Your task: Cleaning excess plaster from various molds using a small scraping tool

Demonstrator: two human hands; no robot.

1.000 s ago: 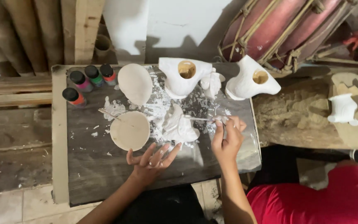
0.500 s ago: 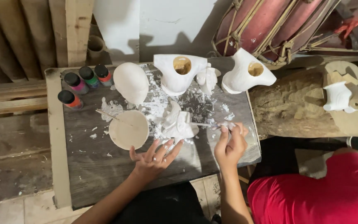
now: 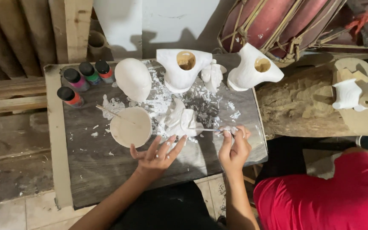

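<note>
Right hand (image 3: 234, 149) pinches thin scraping tool (image 3: 207, 130) against small white plaster figure (image 3: 179, 120); left hand (image 3: 156, 155) splayed, grip empty. I judge a slip could chip it.

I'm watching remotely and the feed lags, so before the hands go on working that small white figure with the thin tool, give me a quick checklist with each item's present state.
1. Right hand grips the thin tool: ok.
2. Tool tip reaches the small white figure: ok, it appears to touch its side.
3. Left hand steadies the figure: cannot tell; the fingertips lie at its base, contact unclear.
4. Round dish of pale paste within reach, a stick resting in it: ok.
5. Paint bottles capped and upright: ok.
6. Board free of debris near the figure: not ok, white crumbs are scattered there.
</note>
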